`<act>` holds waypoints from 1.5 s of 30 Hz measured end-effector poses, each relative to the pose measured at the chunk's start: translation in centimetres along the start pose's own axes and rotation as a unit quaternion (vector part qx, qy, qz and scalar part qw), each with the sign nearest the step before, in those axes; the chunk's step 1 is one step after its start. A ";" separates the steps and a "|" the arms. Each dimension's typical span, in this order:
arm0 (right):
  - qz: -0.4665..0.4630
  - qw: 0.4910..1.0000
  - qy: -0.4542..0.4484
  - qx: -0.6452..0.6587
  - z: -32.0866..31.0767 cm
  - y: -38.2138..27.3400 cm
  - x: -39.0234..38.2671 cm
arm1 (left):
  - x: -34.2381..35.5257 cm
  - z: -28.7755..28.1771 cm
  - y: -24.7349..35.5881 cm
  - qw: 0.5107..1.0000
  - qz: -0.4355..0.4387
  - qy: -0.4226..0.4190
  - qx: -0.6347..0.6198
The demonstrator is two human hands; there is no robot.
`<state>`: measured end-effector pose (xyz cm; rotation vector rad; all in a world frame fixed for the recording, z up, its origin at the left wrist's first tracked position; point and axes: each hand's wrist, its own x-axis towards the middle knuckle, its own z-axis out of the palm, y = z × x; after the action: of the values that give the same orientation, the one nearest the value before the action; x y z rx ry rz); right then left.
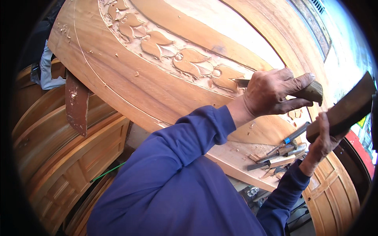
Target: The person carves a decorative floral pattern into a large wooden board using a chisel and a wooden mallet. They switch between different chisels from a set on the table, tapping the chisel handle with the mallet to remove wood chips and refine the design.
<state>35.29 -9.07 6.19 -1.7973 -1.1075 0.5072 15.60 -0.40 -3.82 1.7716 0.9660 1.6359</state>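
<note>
My left hand (271, 91) is wrapped round a wood chisel (313, 93), its worn wooden handle sticking out to the right. The blade points left, its tip at the edge of a carved petal in the floral band (193, 65) on a large curved wooden panel (138, 82). On the right, my right hand (323, 143) grips the lower end of a thick, dark wooden mallet (346, 106), block-like in shape. The mallet is raised and tilted, apart from the chisel handle.
Several carving chisels (281, 157) lie in a pile on the panel's near right part. Wood shavings (136, 73) are scattered about. Panelled wooden doors (84, 169) stand at the lower left, another wooden panel (334, 192) at the lower right. A brown board (76, 104) juts out under the left edge.
</note>
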 end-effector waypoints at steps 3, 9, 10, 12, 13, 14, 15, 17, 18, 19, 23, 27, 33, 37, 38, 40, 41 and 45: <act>-0.078 0.983 -0.104 -0.127 1.0 0.0 -1.2 | 0.2 -0.6 0.0 0.999 -0.006 0.004 -0.033; 0.020 0.999 -0.025 0.021 1.4 -2.1 2.0 | 1.2 -0.6 -0.8 0.996 -0.014 0.075 -0.038; -0.101 0.987 -0.096 -0.084 1.8 -1.8 2.3 | 1.3 -0.7 -0.8 0.995 -0.024 0.084 -0.052; -0.095 0.975 -0.148 -0.135 1.9 -3.0 2.4 | 1.5 -0.8 -0.7 0.992 -0.027 0.097 -0.078; -0.095 0.967 -0.176 -0.158 2.0 -3.5 2.5 | 1.5 -0.9 -0.7 0.991 -0.036 0.102 -0.077; -0.086 0.976 -0.153 -0.126 2.8 -3.9 2.5 | 1.5 -0.9 -0.6 0.990 -0.045 0.107 -0.075; -0.077 0.984 -0.131 -0.094 3.5 -4.0 2.8 | 1.6 -1.0 -0.6 0.990 -0.055 0.111 -0.074; -0.187 0.949 -0.198 -0.161 3.9 -4.6 2.9 | 2.2 -2.6 -0.1 0.969 -0.114 0.142 -0.169; -0.243 0.925 -0.222 -0.188 4.0 -4.9 2.8 | 2.9 -3.6 0.2 0.943 -0.143 0.176 -0.244; -0.217 0.939 -0.204 -0.172 3.4 -4.6 2.0 | 3.9 -5.1 0.6 0.908 -0.172 0.204 -0.322; -0.027 0.993 -0.113 -0.035 1.2 -1.7 -2.8 | 6.3 -16.0 0.9 0.985 -0.143 0.051 -0.086; 0.102 0.994 -0.012 0.022 0.4 -1.6 -9.2 | 3.0 -16.6 1.8 0.980 -0.158 -0.119 -0.012; 0.148 0.973 0.157 0.081 1.0 0.7 -20.4 | -2.3 -6.4 5.6 0.924 0.070 -0.374 -0.033; 0.199 0.958 0.195 0.073 -0.1 1.0 -24.5 | -2.6 -2.0 3.1 0.920 0.090 -0.372 -0.084; 0.208 0.949 0.194 0.136 0.1 -0.1 -24.8 | -2.6 -1.5 2.7 0.918 0.087 -0.376 -0.088; 0.186 0.952 0.218 0.107 0.3 -0.6 -25.4 | -2.4 -1.5 2.3 0.916 0.082 -0.382 -0.087; 0.174 0.953 0.230 0.092 0.4 -0.8 -25.6 | -2.2 -1.6 2.3 0.916 0.080 -0.385 -0.085; 0.183 0.953 0.224 0.090 1.0 -2.6 -25.1 | -2.2 -1.7 1.8 0.918 0.082 -0.376 -0.092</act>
<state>20.60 -29.62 4.97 -1.8402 -0.4051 0.3721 14.14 -3.42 -3.52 2.1224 0.2997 0.9265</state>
